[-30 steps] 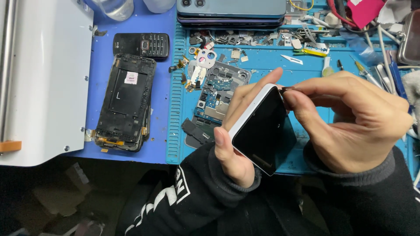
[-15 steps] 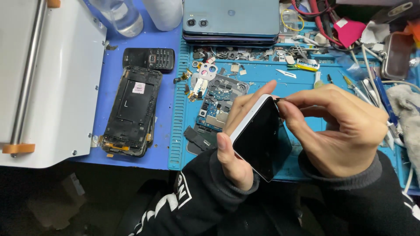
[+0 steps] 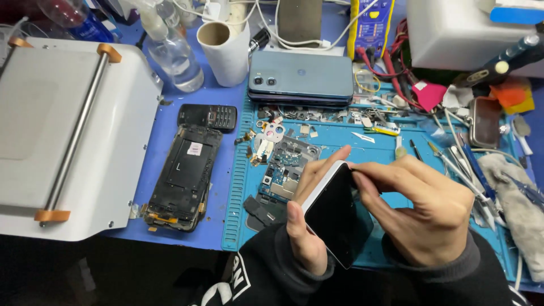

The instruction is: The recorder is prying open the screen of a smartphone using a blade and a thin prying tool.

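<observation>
Right hand point(image 3: 422, 212) slid lower along phone point(image 3: 337, 212) (slightly).

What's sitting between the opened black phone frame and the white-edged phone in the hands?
In the head view, loose circuit boards on the blue mat lie between the frame and the held phone.

A white machine point(image 3: 68, 136) sits at nine o'clock, a stripped phone frame point(image 3: 182, 177) beside it. At twelve lies a grey-blue phone point(image 3: 303, 76), with a paper roll point(image 3: 224, 51) and clear bottle point(image 3: 177, 54) toward eleven.

A cluttered workbench with a blue mat point(image 3: 187, 232) and white machine point(image 3: 34, 141), evenly lit.
</observation>
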